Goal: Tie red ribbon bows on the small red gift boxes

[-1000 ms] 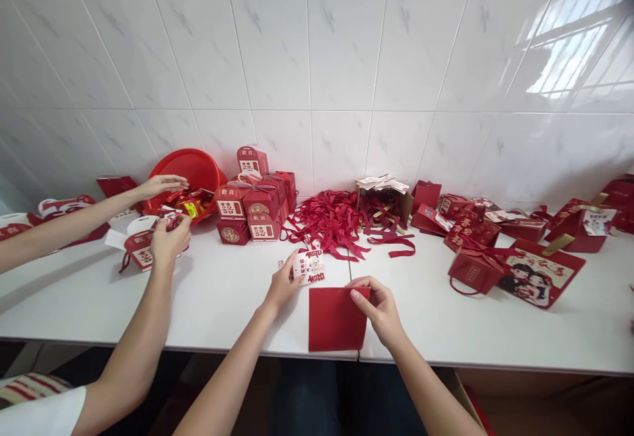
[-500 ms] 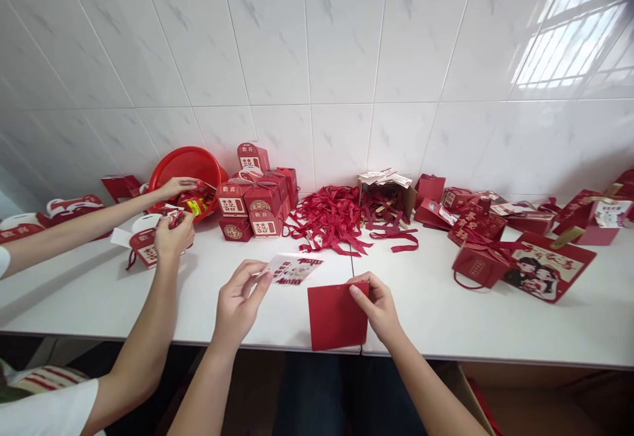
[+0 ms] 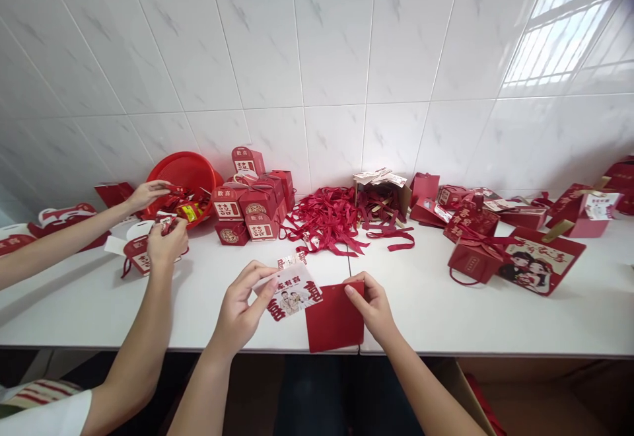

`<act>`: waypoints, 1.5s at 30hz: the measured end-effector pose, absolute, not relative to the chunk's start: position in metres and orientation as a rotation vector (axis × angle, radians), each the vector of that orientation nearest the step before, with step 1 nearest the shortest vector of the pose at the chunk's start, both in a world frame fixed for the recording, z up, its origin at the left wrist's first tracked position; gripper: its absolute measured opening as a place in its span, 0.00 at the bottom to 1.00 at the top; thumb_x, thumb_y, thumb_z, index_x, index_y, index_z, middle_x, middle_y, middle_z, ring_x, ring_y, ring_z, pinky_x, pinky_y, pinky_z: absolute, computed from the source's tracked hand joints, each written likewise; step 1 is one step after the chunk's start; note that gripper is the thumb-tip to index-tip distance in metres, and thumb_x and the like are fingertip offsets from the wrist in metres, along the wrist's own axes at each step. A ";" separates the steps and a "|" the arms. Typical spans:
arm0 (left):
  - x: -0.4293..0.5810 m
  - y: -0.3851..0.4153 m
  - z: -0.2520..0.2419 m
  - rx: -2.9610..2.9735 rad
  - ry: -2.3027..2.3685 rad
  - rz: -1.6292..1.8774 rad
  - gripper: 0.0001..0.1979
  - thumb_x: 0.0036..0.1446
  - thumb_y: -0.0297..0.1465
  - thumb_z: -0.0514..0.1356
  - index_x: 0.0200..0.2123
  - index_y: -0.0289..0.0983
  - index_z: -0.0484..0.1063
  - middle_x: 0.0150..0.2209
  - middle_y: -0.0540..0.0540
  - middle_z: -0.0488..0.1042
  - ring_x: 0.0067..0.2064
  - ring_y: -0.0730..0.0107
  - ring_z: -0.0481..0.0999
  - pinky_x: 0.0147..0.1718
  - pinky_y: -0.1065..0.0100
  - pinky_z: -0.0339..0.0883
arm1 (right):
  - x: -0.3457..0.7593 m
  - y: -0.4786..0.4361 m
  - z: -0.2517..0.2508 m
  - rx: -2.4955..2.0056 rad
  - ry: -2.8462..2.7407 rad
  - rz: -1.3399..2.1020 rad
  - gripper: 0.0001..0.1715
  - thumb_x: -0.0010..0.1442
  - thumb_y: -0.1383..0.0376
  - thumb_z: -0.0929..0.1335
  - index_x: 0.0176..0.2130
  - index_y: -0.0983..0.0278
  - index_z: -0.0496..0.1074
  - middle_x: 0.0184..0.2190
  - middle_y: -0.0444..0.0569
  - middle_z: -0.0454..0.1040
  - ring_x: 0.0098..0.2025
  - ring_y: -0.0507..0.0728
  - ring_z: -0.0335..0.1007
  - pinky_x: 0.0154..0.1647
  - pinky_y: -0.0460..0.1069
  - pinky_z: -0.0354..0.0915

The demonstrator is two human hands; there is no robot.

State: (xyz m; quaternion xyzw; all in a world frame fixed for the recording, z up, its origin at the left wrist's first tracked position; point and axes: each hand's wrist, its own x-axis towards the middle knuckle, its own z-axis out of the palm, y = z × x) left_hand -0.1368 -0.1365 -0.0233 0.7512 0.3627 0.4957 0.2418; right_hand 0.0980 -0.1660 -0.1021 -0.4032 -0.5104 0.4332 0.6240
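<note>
My left hand pinches a small printed card by its left edge; a drawn couple and red characters face me. Tilted, the card slightly overlaps a plain red square card. My right hand grips that red piece at its upper right corner, thumb in front and fingers behind. Both are held above the front edge of the white table. Just behind the printed card, another patterned piece shows in part. A heap of red ribbons lies beyond my hands.
At left, a co-worker's hands work between a red basket of wrapped sweets and an open gift box. Stacked red boxes stand behind. A carton of ribbons is mid-back; red boxes and bags are at right.
The printed card has turned its face toward me and come down closer to the red card, overlapping its left edge. The co-worker's far hand has drawn back slightly from the basket.
</note>
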 end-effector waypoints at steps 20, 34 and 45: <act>-0.165 -0.142 -0.010 2.165 1.081 1.378 0.04 0.59 0.31 0.57 0.36 0.40 0.71 0.34 0.49 0.65 0.36 0.68 0.68 0.32 0.71 0.63 | 0.097 -0.164 -0.104 -0.916 -1.147 1.009 0.14 0.57 0.54 0.68 0.31 0.63 0.67 0.28 0.46 0.69 0.30 0.54 0.64 0.29 0.47 0.60; -0.097 -0.131 -0.040 2.257 0.991 0.992 0.14 0.58 0.32 0.59 0.48 0.42 0.71 0.38 0.48 0.72 0.41 0.68 0.72 0.43 0.68 0.65 | 0.086 -0.162 -0.115 -0.896 -1.210 0.800 0.09 0.65 0.57 0.61 0.39 0.60 0.63 0.52 0.51 0.67 0.54 0.58 0.62 0.53 0.54 0.59; -0.079 -0.131 -0.057 2.133 0.922 1.112 0.05 0.56 0.33 0.61 0.36 0.39 0.74 0.36 0.47 0.75 0.41 0.67 0.74 0.43 0.68 0.66 | 0.083 -0.165 -0.110 -0.857 -1.216 0.799 0.14 0.60 0.55 0.65 0.44 0.59 0.63 0.43 0.49 0.70 0.43 0.57 0.67 0.44 0.52 0.64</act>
